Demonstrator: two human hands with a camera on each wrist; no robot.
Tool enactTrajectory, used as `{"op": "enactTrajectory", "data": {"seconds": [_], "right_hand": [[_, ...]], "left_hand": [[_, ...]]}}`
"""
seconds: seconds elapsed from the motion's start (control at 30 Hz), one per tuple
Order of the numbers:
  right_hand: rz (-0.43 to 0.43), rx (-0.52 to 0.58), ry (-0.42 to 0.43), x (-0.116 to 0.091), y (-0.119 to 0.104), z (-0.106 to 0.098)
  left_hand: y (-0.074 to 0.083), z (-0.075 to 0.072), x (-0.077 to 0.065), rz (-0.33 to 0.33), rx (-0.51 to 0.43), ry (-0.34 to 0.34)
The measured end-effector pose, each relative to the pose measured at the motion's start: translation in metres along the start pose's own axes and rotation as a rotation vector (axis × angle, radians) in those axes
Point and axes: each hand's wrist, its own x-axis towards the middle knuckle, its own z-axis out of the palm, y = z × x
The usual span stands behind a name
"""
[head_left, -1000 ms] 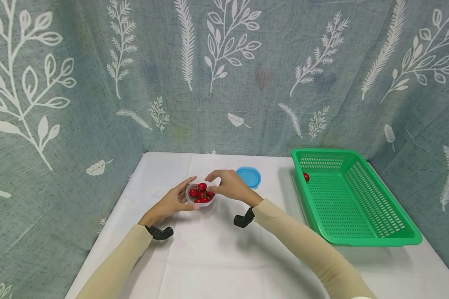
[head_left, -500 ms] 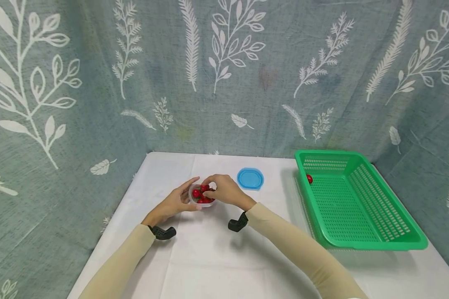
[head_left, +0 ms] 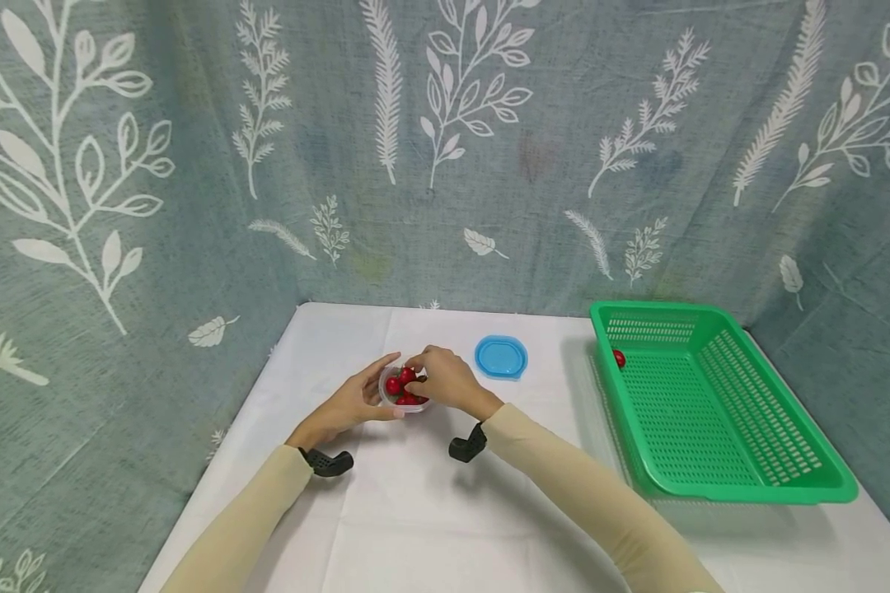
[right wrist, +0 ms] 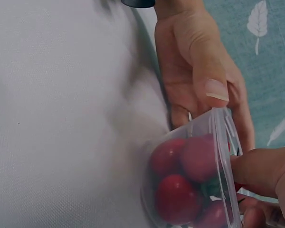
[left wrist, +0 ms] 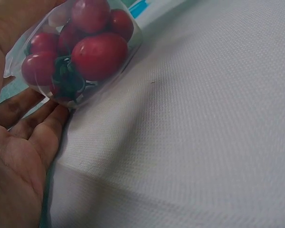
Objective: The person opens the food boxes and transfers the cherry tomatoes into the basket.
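A small clear plastic container point(right wrist: 220, 142) of red cherry tomatoes point(left wrist: 99, 57) with green stems stands on the white-covered table. My left hand point(head_left: 347, 408) holds it from the left, thumb at the near rim and fingers curved round the far side. From the right, my right hand point(head_left: 448, 380) reaches over the rim, thumb and fingers inside, pinching a cherry tomato point(head_left: 408, 375). Part of that grip is hidden by the hand and the container wall. Through the clear side, several tomatoes show in both wrist views.
A blue lid point(head_left: 501, 357) lies on the table behind the right hand. At the right stands a green plastic basket point(head_left: 749, 492) with one red tomato point(head_left: 619, 358) near its left wall. A grey-green leaf-patterned curtain point(head_left: 415, 206) encloses the back and sides.
My right hand has come down and left into the container, its fingers closing on a tomato. The left hand keeps its hold. The head view has shifted slightly.
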Motion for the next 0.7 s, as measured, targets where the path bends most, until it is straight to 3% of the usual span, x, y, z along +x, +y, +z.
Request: {"op": "enactTrajectory", "data": {"seconds": [0.23,0.7], "right_hand": [[0.027,0.021,0.044,-0.0001,-0.0034,0.0043],[-0.001,-0.005,0.125,0.0009,-0.0020,0.0099]], "left_hand": [[0.0002,-0.0001,-0.0008,0.009,0.001,-0.006],[0.0014,0.0004,-0.0013,-0.006,-0.004,-0.002]]}}
